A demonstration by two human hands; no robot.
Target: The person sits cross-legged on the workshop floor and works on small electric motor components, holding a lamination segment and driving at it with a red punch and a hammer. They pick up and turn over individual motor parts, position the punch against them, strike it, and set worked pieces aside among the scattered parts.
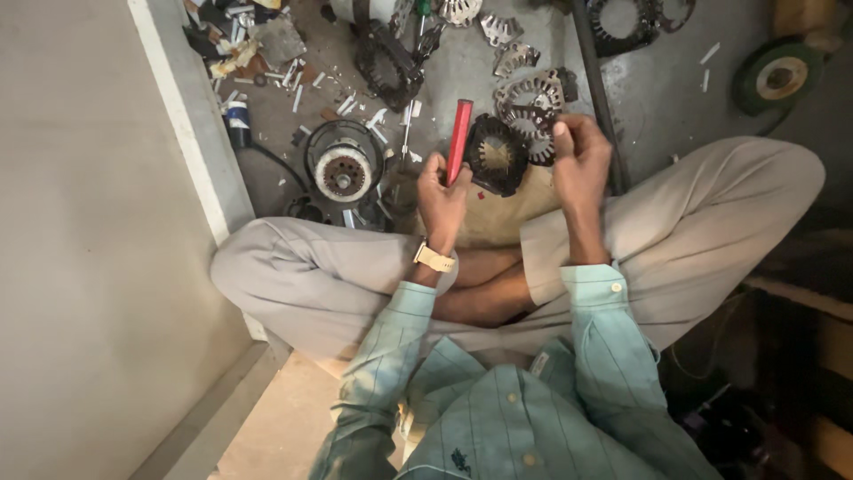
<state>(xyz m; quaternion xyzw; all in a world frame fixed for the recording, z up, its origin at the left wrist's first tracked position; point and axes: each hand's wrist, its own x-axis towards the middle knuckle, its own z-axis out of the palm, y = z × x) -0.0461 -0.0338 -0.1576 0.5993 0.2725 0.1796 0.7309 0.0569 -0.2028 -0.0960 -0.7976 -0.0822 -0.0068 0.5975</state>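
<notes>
One view only, head camera, looking down on you seated cross-legged on the floor (498, 62). Your left hand (442, 191) pinches a red-handled tool (458, 140) upright, fingers closed round its lower end, likely so it stays ready. Your right hand (579, 160) is curled with fingers pressed together at the rim of the dark toothed stator ring (496, 155), which sits between both hands, propped over your lap, touching the right fingertips. Metal laminations (531, 105) lie just beyond.
</notes>
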